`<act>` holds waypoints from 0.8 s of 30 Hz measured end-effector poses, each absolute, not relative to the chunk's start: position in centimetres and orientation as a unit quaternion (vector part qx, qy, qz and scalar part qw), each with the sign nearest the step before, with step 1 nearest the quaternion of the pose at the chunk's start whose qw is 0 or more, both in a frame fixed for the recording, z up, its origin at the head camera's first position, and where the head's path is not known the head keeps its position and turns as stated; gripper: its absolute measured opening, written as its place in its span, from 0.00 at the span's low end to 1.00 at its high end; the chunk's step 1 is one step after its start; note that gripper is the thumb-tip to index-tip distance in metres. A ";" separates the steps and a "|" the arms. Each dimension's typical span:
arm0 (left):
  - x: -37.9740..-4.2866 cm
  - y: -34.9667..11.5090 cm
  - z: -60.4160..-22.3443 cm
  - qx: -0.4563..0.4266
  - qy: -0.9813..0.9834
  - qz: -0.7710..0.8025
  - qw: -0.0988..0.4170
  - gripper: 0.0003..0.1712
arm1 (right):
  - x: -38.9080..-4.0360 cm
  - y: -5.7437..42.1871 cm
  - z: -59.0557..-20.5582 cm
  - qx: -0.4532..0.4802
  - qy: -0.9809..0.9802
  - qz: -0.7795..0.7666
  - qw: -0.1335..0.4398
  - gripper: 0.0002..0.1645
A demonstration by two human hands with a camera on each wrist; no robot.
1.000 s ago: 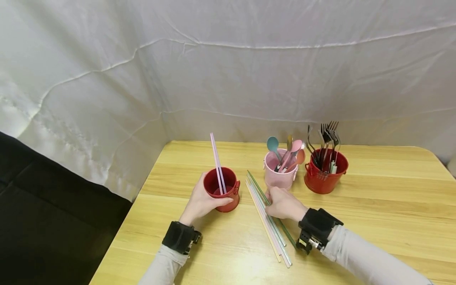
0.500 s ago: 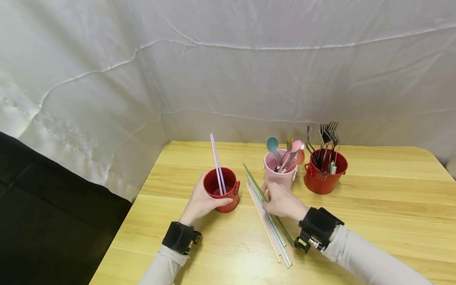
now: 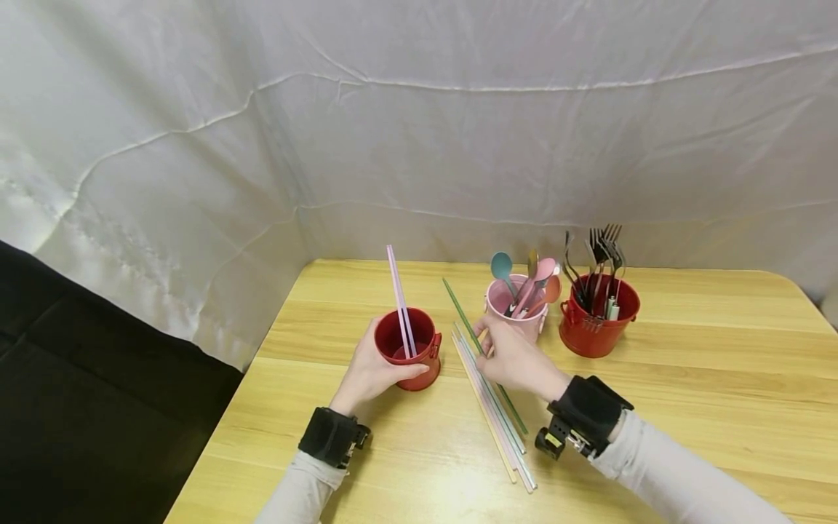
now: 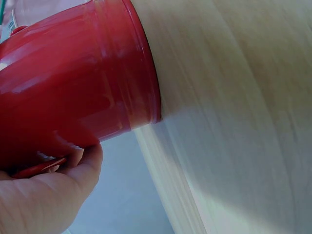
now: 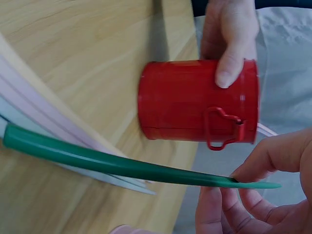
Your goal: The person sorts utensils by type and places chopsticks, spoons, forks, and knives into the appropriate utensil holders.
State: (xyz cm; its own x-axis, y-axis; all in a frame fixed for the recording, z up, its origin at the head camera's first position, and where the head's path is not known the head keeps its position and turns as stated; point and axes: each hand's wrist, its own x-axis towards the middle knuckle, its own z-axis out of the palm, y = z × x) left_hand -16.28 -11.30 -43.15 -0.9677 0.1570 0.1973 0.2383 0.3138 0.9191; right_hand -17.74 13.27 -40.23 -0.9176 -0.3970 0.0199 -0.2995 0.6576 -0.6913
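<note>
My left hand grips a small red metal bucket that stands on the table, thumb across its near side. Two lilac chopsticks lean inside it and rise above the rim. Between thumb and fingers, my right hand pinches a green chopstick, its far end raised toward the back. Under it, several pale chopsticks in yellow, pink and mint lie in a loose bundle on the wood. In the right wrist view, the bucket's wire handle hangs at its side.
Just behind my right hand stands a pink bucket of colourful spoons. To its right, another red bucket holds forks. Pale cloth hangs behind the table, and black fabric lies off its left edge.
My right hand has moved slightly up and left, and the green chopstick has lifted and shifted away from the bundle with it. My left hand and the red bucket have stayed still.
</note>
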 end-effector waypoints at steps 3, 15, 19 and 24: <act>-16.3 -11.3 -43.1 -0.123 -0.809 -0.573 0.037 0.50 | -17.7 13.2 -39.5 -0.199 0.902 -0.380 0.050 0.21; -16.3 -11.4 -43.2 -0.123 -0.809 -0.574 0.038 0.50 | -18.1 12.6 -37.1 -0.223 0.872 -0.432 -0.061 0.19; -16.2 -11.4 -43.2 -0.122 -0.809 -0.574 0.039 0.50 | -18.1 12.1 -36.3 -0.228 0.854 -0.460 -0.082 0.19; -16.3 -11.3 -43.2 -0.124 -0.809 -0.573 0.043 0.50 | -18.1 11.2 -35.3 -0.236 0.821 -0.508 -0.109 0.20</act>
State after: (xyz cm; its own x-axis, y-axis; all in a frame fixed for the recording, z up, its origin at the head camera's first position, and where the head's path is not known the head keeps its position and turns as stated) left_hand -16.28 -11.30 -43.19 -0.9657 0.1517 0.2106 0.2491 0.3137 0.9163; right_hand -18.12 11.23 -35.26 -0.8643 -0.2769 0.4198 -0.4992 0.3720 -0.7826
